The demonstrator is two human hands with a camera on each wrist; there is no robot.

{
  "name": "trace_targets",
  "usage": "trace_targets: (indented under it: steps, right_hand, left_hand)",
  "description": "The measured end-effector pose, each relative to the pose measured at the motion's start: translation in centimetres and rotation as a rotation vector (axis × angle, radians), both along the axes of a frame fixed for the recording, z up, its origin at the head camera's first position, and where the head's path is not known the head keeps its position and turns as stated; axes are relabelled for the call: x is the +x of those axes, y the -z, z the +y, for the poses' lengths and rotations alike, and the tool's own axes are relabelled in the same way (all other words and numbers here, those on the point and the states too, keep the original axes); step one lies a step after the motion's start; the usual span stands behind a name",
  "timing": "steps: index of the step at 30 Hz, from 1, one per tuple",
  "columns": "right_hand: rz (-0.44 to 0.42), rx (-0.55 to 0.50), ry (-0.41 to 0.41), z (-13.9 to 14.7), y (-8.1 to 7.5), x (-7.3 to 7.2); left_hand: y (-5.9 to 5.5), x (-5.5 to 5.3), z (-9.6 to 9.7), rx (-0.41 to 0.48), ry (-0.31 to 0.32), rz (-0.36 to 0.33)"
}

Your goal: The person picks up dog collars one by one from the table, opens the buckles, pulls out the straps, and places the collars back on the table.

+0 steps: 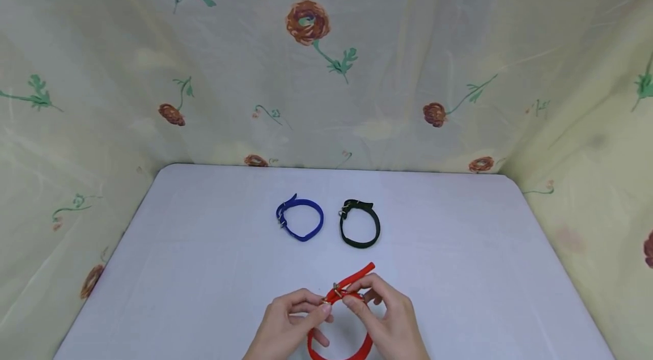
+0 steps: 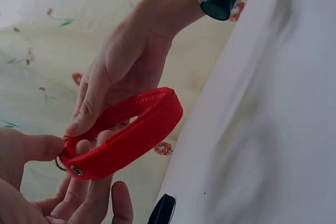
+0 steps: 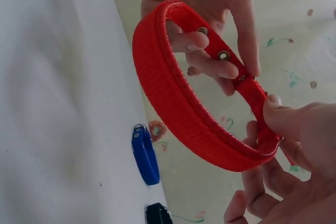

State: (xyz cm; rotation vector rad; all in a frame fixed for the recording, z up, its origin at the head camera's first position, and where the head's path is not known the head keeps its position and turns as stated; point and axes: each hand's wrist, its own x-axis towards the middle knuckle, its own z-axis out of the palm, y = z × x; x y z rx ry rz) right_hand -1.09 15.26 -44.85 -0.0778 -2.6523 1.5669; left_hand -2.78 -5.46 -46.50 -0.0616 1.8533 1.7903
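Both hands hold a red collar (image 1: 363, 350) above the near part of the table, its band bent into a loop. My left hand (image 1: 292, 319) pinches the strap beside the metal fittings between thumb and fingers. On the other side of the metal buckle (image 1: 337, 290), my right hand (image 1: 390, 314) pinches the strap. The collar's free end (image 1: 362, 273) sticks out up and to the right past the buckle. Metal-rimmed holes (image 3: 224, 55) show along the band in the right wrist view. Whether the buckle's pin sits in a hole cannot be made out.
Farther back on the white table (image 1: 204, 258) lie a blue collar (image 1: 321, 217) and, to its right, a black collar (image 1: 378, 225), both looped. A flowered curtain (image 1: 377, 65) surrounds the table at the back and sides.
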Motion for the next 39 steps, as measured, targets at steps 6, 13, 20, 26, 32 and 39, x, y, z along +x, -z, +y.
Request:
trace_targets:
  steps: [6,13,20,26,32,39]
  right_hand:
    - [0.005,-0.013,-0.055,0.32,-0.12,-0.02]
    - [-0.032,-0.019,-0.027,0.49,-0.34,0.02]
    - [-0.046,-0.048,0.084,0.05,-0.26,0.12]
    - [-0.022,-0.021,0.007,0.17,-0.12,0.17]
    - [-0.008,0.006,-0.087,0.63,0.00,0.17]
    - [-0.046,-0.007,0.000,0.63,-0.34,0.14]
  left_hand:
    - [-0.28,0.11,0.13,-0.060,-0.017,0.030]
    - [-0.69,0.17,0.17,-0.199,-0.026,0.111]
    - [-0.56,0.07,0.14,-0.193,0.035,0.145]
    - [-0.30,0.06,0.18,-0.155,0.039,0.154]
    - [-0.29,0.18,0.34,-0.188,0.019,0.152]
    - [-0.30,0.10,0.21,-0.221,0.026,0.172]
